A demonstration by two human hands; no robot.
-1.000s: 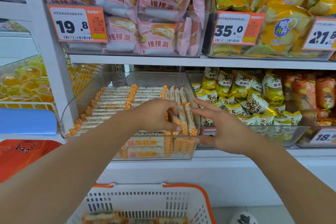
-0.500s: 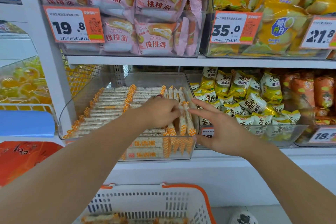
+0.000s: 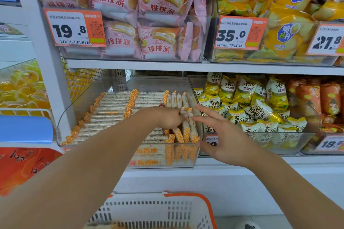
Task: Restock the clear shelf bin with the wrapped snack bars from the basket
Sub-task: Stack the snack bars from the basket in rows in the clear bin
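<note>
Glossy clear-plastic bin [image 3: 104,98] (acrylic, perhaps), film-wrapped bars [image 3: 115,106]

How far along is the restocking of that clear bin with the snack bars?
Mostly done, it seems. The clear bin already holds flat rows of snack bars, plus some standing on edge at its right side. The left hand grips one upright bar there while the open right hand sits beside it. A few bars still show in the basket below.

Pink pie bags [image 3: 119,2] above; yellow chip packets [image 3: 242,98] right
</note>
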